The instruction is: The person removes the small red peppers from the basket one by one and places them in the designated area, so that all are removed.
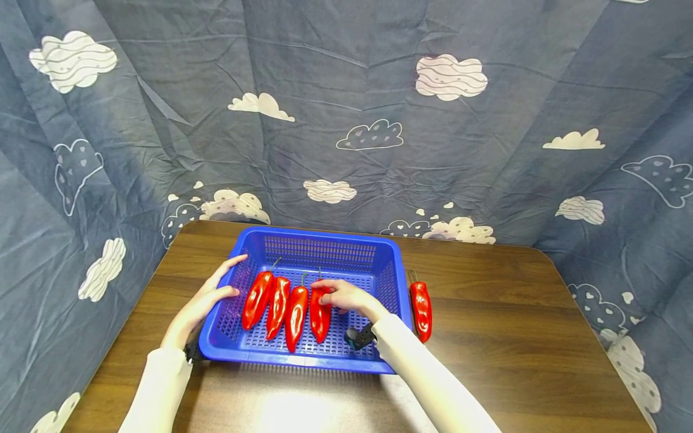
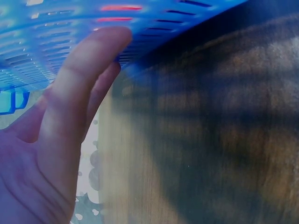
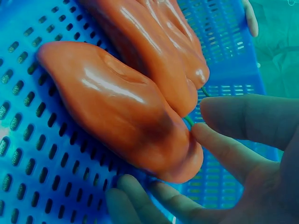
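Observation:
A blue plastic basket point(image 1: 303, 361) with slotted walls holds several glossy red peppers side by side. My right hand point(image 1: 346, 296) reaches into it over the upper part of the rightmost red pepper point(image 1: 320, 325). In the right wrist view, that hand's spread fingers point(image 3: 229, 151) lie around the pepper's stem end, one fingertip touching it by the green stem. The pepper rests on the basket floor. At the basket's left wall, my left hand point(image 1: 203, 305) has its fingers extended along the outside. The left wrist view shows its straight thumb point(image 2: 70, 93) against the slotted wall point(image 2: 154, 23).
Another red pepper point(image 1: 421, 310) lies on the wooden table point(image 1: 503, 325), just outside the basket's right wall. Behind the table hangs a grey-blue curtain point(image 1: 319, 144) with cloud prints. The table's brown surface extends to the right of that pepper.

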The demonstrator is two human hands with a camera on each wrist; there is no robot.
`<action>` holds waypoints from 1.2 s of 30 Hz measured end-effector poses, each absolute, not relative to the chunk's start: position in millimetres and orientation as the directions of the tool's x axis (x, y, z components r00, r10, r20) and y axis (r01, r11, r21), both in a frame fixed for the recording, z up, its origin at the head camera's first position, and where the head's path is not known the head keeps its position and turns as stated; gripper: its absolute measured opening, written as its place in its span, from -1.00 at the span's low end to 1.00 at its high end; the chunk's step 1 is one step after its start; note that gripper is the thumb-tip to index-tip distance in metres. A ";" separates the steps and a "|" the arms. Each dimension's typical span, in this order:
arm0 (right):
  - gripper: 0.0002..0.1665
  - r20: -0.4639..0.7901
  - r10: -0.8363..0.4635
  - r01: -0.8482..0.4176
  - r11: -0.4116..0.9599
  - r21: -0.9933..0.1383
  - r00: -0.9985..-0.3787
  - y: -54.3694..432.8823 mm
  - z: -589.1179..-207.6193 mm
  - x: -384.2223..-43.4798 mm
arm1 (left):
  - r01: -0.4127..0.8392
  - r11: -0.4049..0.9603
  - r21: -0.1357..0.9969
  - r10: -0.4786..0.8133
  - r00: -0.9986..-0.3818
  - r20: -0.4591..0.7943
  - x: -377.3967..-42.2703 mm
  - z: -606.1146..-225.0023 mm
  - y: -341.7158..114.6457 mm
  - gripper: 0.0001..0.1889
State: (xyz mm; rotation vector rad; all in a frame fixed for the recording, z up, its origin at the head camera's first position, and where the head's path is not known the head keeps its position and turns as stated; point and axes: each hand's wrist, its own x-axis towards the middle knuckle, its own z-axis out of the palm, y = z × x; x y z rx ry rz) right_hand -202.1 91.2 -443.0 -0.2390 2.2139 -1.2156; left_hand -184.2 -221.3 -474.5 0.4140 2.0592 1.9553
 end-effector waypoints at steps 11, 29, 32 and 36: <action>-0.49 -0.367 -0.442 0.119 0.495 -0.861 -0.818 90.0 -444.4 -200.0 | 0.026 0.050 0.998 0.386 -0.923 0.005 -184.9 -474.9 -221.2 -0.29; -0.42 -0.293 -0.433 0.125 0.375 -0.918 -0.852 88.1 -445.6 -200.5 | 0.047 0.068 0.997 0.379 -0.925 0.017 -184.2 -475.1 -221.1 -0.29; -0.42 -0.282 -0.438 0.131 0.344 -0.930 -0.854 88.4 -445.6 -200.9 | 0.044 0.067 0.997 0.378 -0.926 0.016 -184.0 -474.9 -221.0 -0.29; -0.46 -0.262 -0.440 0.131 0.305 -0.943 -0.859 88.8 -444.5 -201.3 | 0.036 0.064 0.997 0.377 -0.926 0.009 -184.0 -474.8 -220.9 -0.29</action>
